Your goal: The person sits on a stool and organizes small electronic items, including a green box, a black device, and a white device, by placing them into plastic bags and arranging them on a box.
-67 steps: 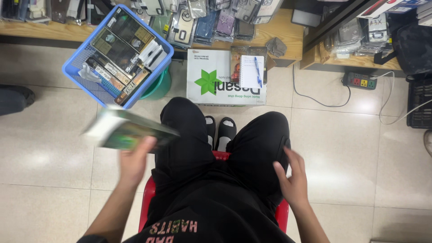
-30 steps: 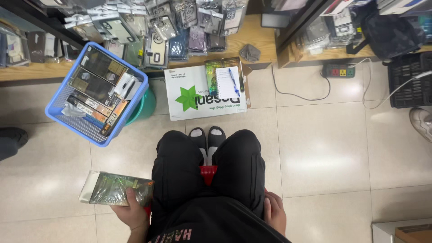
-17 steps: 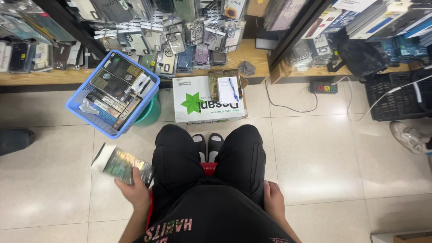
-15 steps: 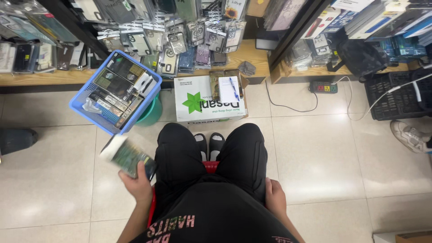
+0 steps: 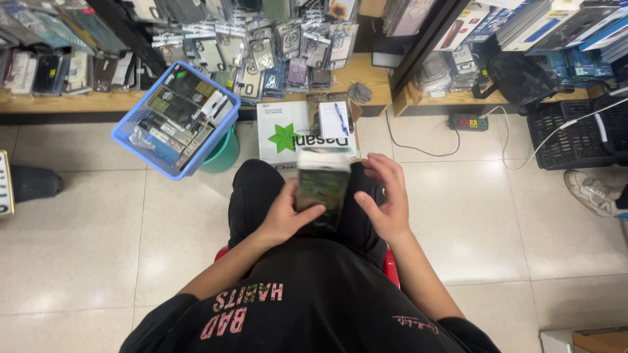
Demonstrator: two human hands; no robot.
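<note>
Left hand (image 5: 286,216) is clamped on a greenish packaged phone case (image 5: 322,189) over the lap, right hand (image 5: 384,199) open just beside it, fingers spread.

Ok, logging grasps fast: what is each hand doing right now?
Left hand: closed on the flat packaged item, held over the lap.
Right hand: open, fingers spread, beside the package's right edge; contact cannot be told.

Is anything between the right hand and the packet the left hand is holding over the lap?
Nothing visible. The left hand holds the blurred green packet over the lap, and the right hand hovers open just beside its right edge, with only bare air between them; whether its fingers touch the packet cannot be told.
</note>
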